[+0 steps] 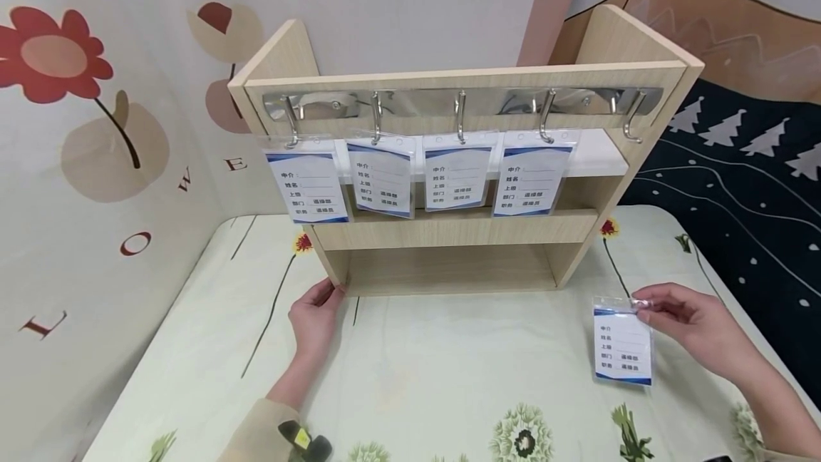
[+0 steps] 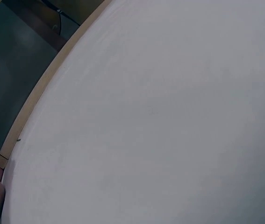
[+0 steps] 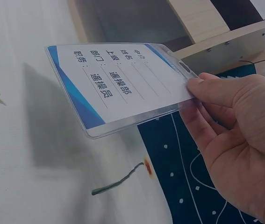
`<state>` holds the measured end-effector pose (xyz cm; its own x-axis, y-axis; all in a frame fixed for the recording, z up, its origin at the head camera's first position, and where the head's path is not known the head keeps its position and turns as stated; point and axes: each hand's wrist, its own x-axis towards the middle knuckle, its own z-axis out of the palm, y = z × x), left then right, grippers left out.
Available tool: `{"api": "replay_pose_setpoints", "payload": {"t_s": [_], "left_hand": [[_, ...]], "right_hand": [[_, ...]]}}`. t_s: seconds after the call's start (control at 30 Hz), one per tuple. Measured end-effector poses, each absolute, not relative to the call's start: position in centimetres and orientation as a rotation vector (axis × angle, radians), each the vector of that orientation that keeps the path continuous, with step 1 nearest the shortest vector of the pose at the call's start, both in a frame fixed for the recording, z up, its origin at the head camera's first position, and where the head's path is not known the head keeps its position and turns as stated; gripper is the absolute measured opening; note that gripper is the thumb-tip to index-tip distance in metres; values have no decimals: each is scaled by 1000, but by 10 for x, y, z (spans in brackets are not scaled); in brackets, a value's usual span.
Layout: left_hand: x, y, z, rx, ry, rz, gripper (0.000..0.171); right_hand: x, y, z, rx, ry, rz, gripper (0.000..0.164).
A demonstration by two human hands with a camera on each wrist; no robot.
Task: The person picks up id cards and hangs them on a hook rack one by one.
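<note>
My right hand [image 1: 699, 326] pinches the top right corner of a clear plastic badge holder [image 1: 622, 351] with a white and blue card inside. In the right wrist view, the thumb lies on top of this badge holder [image 3: 116, 86], fingers underneath, and its shadow falls on the cloth. My left hand [image 1: 314, 319] grips the lower left front corner of a light wooden shelf [image 1: 449, 234]. Several matching badges hang from hooks on the shelf's metal rail [image 1: 417, 102]: the leftmost badge [image 1: 308, 187], two middle ones, and one farther right [image 1: 532, 180].
At the rail's right end is another hook [image 1: 633, 116], with no badge on it. A pale flowered cloth [image 1: 436, 355] covers the table. Behind stands a patterned curtain [image 1: 417, 6]; dark fabric with white trees [image 1: 737, 184] lies at the right.
</note>
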<state>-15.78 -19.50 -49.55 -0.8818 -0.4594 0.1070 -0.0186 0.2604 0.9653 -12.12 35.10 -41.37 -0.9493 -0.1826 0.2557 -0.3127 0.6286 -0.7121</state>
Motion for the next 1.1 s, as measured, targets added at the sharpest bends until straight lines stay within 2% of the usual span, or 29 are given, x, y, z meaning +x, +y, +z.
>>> {"api": "replay_pose_setpoints", "payload": {"t_s": [0.57, 0.77, 1.1], "left_hand": [[-157, -194, -494, 442, -2166, -1672, 28], [-157, -194, -494, 420, -2153, -1676, 28], [-158, -195, -495, 427, -2166, -1662, 27]], "right_hand": [[-117, 344, -400, 404, -2653, 1277, 24], [-117, 338, -388, 432, -2581, 1259, 28], [-120, 326, -360, 375, -2552, 1165, 25]]}}
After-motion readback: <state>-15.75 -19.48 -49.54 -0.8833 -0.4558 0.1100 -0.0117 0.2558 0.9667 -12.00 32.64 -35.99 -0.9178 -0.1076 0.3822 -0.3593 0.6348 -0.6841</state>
